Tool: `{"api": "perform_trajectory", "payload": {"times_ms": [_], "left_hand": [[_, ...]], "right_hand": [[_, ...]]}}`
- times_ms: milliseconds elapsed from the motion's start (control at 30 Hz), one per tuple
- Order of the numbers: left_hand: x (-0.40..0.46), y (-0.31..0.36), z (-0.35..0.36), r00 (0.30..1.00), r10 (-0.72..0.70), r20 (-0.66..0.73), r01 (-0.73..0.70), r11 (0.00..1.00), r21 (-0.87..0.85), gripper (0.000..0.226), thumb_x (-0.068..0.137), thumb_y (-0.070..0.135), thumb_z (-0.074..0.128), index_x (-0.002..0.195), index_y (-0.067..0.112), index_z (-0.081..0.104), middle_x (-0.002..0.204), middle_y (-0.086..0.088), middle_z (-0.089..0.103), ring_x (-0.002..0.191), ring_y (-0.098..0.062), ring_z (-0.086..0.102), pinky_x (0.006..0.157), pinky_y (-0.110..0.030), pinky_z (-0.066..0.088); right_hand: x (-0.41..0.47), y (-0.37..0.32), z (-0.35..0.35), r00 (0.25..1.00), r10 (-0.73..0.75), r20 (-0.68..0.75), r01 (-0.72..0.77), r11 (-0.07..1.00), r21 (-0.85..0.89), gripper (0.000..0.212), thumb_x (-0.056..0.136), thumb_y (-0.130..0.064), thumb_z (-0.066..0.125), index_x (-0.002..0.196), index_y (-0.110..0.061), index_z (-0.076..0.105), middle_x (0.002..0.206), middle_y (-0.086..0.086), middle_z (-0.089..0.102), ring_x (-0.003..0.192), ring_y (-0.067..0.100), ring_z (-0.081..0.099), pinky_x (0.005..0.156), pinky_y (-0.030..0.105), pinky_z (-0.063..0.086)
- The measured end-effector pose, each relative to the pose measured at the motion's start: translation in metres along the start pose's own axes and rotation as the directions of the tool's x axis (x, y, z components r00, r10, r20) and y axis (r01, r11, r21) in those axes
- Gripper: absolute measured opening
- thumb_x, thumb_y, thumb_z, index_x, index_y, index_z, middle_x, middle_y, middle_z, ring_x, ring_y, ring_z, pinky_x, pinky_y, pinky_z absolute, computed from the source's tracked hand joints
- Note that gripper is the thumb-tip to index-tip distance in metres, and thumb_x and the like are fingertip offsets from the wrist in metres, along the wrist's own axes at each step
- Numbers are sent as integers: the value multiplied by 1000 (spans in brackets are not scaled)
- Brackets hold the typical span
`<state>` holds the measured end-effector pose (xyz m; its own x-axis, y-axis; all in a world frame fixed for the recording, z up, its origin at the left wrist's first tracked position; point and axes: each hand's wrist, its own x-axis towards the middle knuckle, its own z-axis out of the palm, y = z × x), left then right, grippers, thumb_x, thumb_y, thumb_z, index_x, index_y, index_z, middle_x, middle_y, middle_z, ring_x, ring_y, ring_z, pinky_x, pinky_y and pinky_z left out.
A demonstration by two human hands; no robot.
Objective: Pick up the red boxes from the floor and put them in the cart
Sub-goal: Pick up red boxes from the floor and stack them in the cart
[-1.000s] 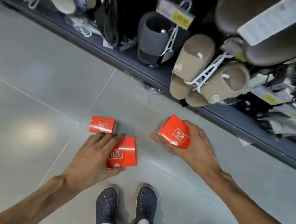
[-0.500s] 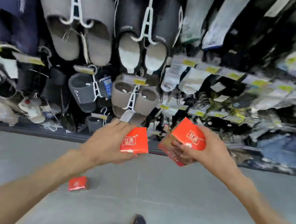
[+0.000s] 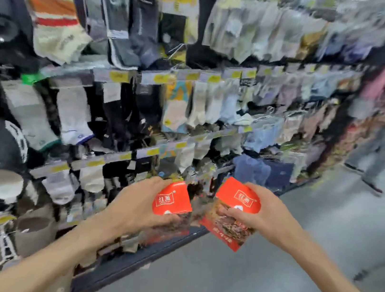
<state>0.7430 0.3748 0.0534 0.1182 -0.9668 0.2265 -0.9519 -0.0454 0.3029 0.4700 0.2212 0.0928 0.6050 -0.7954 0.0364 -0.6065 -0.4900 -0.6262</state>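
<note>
Left hand (image 3: 138, 202) grips one red box (image 3: 172, 200), fingers curled round its far edge and thumb beneath. Right hand (image 3: 261, 216) grips a second red box (image 3: 234, 213), fingers wrapped across its printed face. The two boxes are held up just beside each other, apart, between the hands. Behind the grips: blurred sock racks (image 3: 195, 83); beneath them, grey floor (image 3: 254, 280).
</note>
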Motion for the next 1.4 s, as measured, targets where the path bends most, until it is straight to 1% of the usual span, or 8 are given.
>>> {"api": "perform_trajectory", "payload": {"times_ms": [133, 267, 400, 700, 867, 1067, 1233, 1400], "left_hand": [[114, 64, 38, 996, 91, 22, -90, 995, -35, 95, 69, 91, 49, 141, 29, 43, 119, 11, 57, 108, -12, 56, 89, -34, 47], [216, 126, 75, 986, 155, 62, -150, 985, -81, 91, 68, 92, 50, 137, 33, 46, 114, 12, 59, 103, -12, 58, 84, -36, 49], [311, 182, 106, 966, 245, 81, -232, 962, -141, 75, 71, 81, 60, 124, 27, 57, 107, 8, 63, 96, -14, 60, 78, -38, 49], [554, 281, 195, 875, 474, 104, -445, 869, -216, 86, 68, 84, 57, 135, 30, 49, 114, 11, 60, 99, -10, 56, 79, -31, 47], [702, 343, 237, 804, 586, 99, -549, 796, -256, 79, 70, 86, 53, 130, 35, 48, 104, 16, 55, 96, -8, 55, 77, -30, 47], [866, 448, 290, 672, 735, 94, -698, 671, -252, 86, 74, 78, 58, 141, 27, 45, 123, 7, 59, 110, -14, 56, 87, -30, 46], [982, 543, 360, 596, 796, 110, -745, 598, -295, 83, 74, 79, 56, 139, 28, 46, 123, 7, 59, 110, -14, 56, 89, -32, 47], [1087, 638, 434, 552, 822, 140, -767, 566, -303, 90, 70, 91, 45, 140, 34, 43, 120, 11, 58, 105, -13, 58, 86, -36, 51]], "right_hand": [[20, 77, -67, 994, 50, -97, -50, 999, 0, 96, 38, -97, 57, 113, -37, 49, 98, -19, 59, 84, -3, 60, 76, 26, 53], [42, 148, -132, 977, 136, -161, -144, 989, -41, 70, 55, -81, 70, 107, -41, 47, 98, -20, 58, 86, -2, 58, 75, 25, 50], [71, 218, -188, 948, 216, -233, -241, 967, -84, 81, 56, -83, 69, 119, -36, 52, 105, -16, 59, 91, 3, 58, 80, 28, 51], [160, 360, -312, 874, 337, -349, -388, 918, -86, 75, 57, -83, 69, 111, -33, 54, 98, -13, 61, 85, 6, 60, 76, 35, 55], [217, 431, -392, 797, 416, -438, -491, 868, -71, 69, 60, -82, 69, 110, -39, 49, 95, -21, 58, 82, -3, 58, 64, 18, 46], [267, 536, -484, 661, 508, -551, -617, 787, -15, 79, 56, -89, 63, 113, -34, 52, 97, -14, 61, 82, 3, 59, 74, 35, 55], [299, 641, -554, 557, 555, -619, -673, 737, 56, 70, 57, -87, 65, 105, -37, 55, 89, -16, 63, 77, 0, 60, 72, 34, 55], [333, 760, -631, 514, 567, -644, -684, 724, 91, 67, 56, -83, 69, 104, -39, 54, 90, -15, 62, 80, 0, 59, 73, 35, 55]]}}
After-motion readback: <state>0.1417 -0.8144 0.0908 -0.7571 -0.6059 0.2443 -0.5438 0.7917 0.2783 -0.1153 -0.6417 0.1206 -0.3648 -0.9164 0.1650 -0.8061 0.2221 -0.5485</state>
